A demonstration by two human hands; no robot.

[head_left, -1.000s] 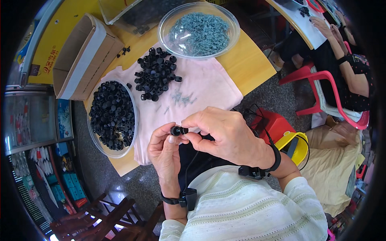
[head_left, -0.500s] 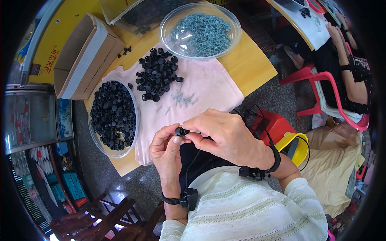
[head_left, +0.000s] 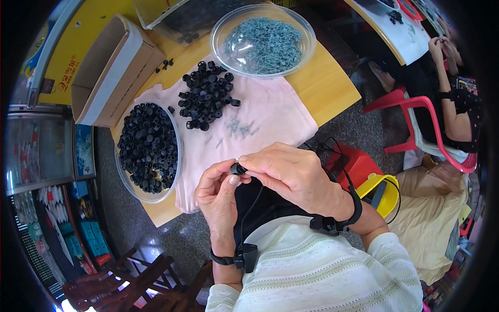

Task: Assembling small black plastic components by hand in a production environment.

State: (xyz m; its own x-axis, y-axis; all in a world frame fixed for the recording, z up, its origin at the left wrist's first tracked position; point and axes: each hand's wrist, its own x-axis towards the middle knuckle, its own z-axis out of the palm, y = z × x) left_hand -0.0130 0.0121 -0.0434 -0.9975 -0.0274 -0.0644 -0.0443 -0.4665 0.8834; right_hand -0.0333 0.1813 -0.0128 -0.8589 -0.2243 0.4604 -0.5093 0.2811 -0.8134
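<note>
Between my two hands is a small black plastic cap-like part (head_left: pixel 237 169), partly covered by fingers. My left hand (head_left: pixel 217 193) pinches its left side between thumb and fingers. From the right, my right hand (head_left: pixel 285 170) grips the other side with its fingertips. Beyond them, small grey screws (head_left: pixel 241 128) lie scattered on a pink cloth (head_left: pixel 275 106). A heap of black plastic parts (head_left: pixel 205 96) sits on the far part of the cloth. To the left, a clear round tub (head_left: pixel 179 156) holds many more black parts.
A clear round bowl (head_left: pixel 310 39) of grey screws stands at the far side of the wooden table (head_left: pixel 335 86). An open cardboard box (head_left: pixel 125 78) stands at far left. On the right are a red chair (head_left: pixel 429 104), a yellow container (head_left: pixel 385 195) and another person's arm (head_left: pixel 442 65).
My fingers have shifted slightly around the black part, and less of it shows now. The view has moved a little. The other person's hands have drawn together.
</note>
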